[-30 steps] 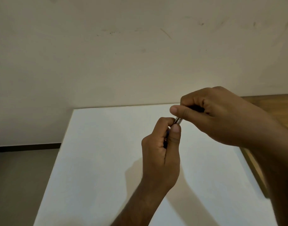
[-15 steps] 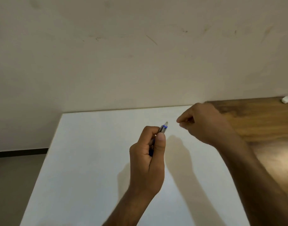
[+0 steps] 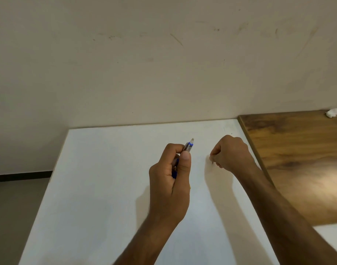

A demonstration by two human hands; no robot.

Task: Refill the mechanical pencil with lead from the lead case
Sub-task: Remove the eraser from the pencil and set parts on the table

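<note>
Left hand [image 3: 168,180] is wrapped around the silver-and-blue mechanical pencil [image 3: 188,146], thumb pressed along the barrel, held above the white tabletop [image 3: 99,188] with the small white eraser nub [image 3: 192,139] pointing up and away. Right hand [image 3: 231,153] is low, just beside the right edge of the white surface, fingers curled and pinching something small and dark at the tips, probably the pencil's cap, too tiny to confirm. Lead case not in view. Step in hand looks like parking that small part: set it flat on the white top where it shows up, well off the edge and the wooden desk [image 3: 297,159] seam so it can't roll away. Keep the pencil upright and steady; eraser likely comes off next to expose the lead tube
</note>
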